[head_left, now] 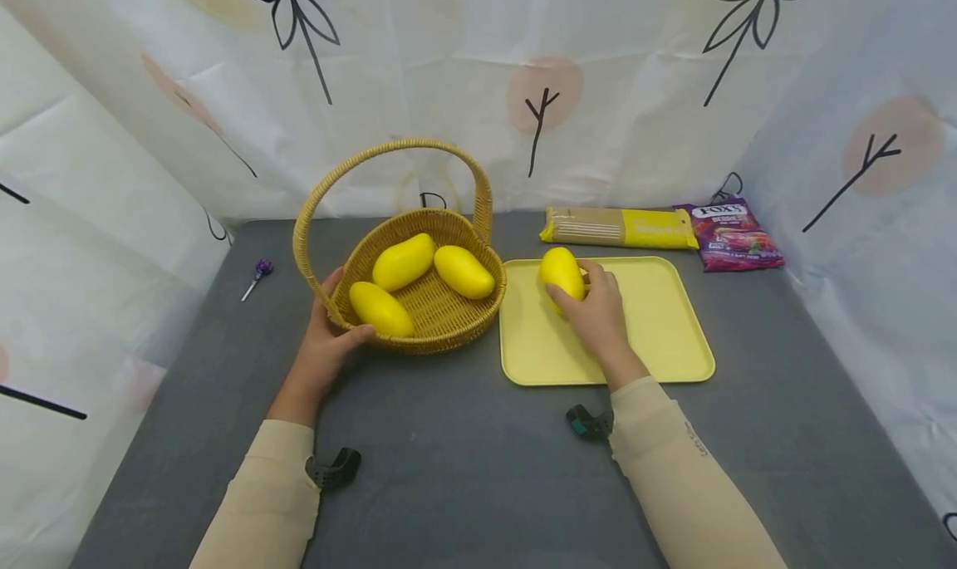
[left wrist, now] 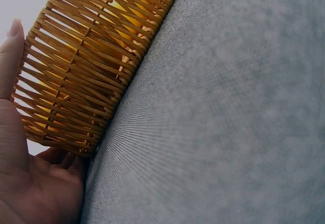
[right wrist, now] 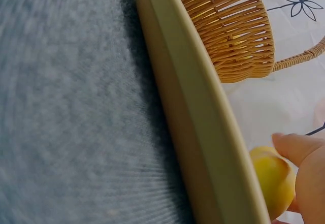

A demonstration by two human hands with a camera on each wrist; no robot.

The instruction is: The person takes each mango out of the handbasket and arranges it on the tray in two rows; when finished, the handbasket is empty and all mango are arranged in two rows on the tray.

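A woven basket (head_left: 449, 342) with a tall arched handle stands left of centre on the table, holding three yellow mangoes (head_left: 404, 262). My left hand (head_left: 329, 332) grips its near left side, the thumb along the front rim and the other fingers farther round. Seen from the left wrist, the basket wall (left wrist: 76, 66) lies between thumb and fingers. Over the left part of a yellow tray (head_left: 650, 320), my right hand (head_left: 598, 307) holds another mango (head_left: 562, 272) between thumb and fingers. The right wrist view shows this mango (right wrist: 274, 178) behind the tray edge (right wrist: 198, 97), partly hidden.
Behind the tray lie a yellow-and-tan packet (head_left: 620, 228) of what looks like noodles and a purple candy bag (head_left: 733, 235). A purple-headed lollipop (head_left: 262, 270) lies left of the basket. Patterned white cloth (head_left: 635, 79) hangs round the grey table (head_left: 463, 469).
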